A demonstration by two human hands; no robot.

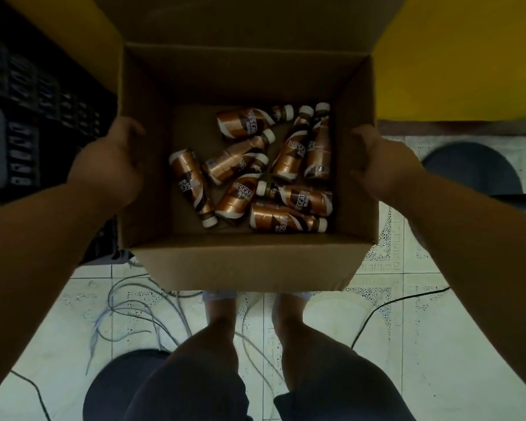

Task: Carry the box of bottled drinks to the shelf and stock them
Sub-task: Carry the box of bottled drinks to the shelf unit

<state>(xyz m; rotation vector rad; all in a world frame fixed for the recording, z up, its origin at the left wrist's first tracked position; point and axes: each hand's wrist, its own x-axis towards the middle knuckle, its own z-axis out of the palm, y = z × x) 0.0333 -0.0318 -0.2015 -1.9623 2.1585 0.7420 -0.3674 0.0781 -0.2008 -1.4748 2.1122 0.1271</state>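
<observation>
Head view, looking straight down. Holding an open cardboard box point(246, 262) above the floor, between both hands, with its flaps standing open. Left hand point(110, 165) pressing flat against the box's left outer wall, fingers point(125, 129) curling over that wall's top edge, closed on the cardboard. Right hand point(380, 165) clamping the right outer wall the same way, fingers point(362, 138) hooking over the rim and gripping it. Both forearms reaching in from the lower corners of the picture.

Lying loose on the box bottom, between the two sets of fingers and lower than them: a heap of brown-and-copper coffee bottles point(252, 168) with white caps, about nine, all on their sides and pointing different ways, several touching or overlapping. Crowding more toward the right hand's fingers than the left; one bottle point(192, 186) lying apart, nearest the left fingers, cap pointing toward the person.

Beyond the left fingers, outward: dark stacked crates point(22, 117), dimly lit. Beyond the right fingers: a yellow wall point(468, 56) meeting the pale tiled floor point(422, 329). Below the box, nearer the person than the fingers: two bare legs and feet point(222, 314) in dark shorts, standing on the tiles, with thin cables point(128, 311) trailing across the floor beside them. Two dark round objects point(471, 168) resting on the floor, one past the right hand, one by the left leg; too blurred for telling what.
</observation>
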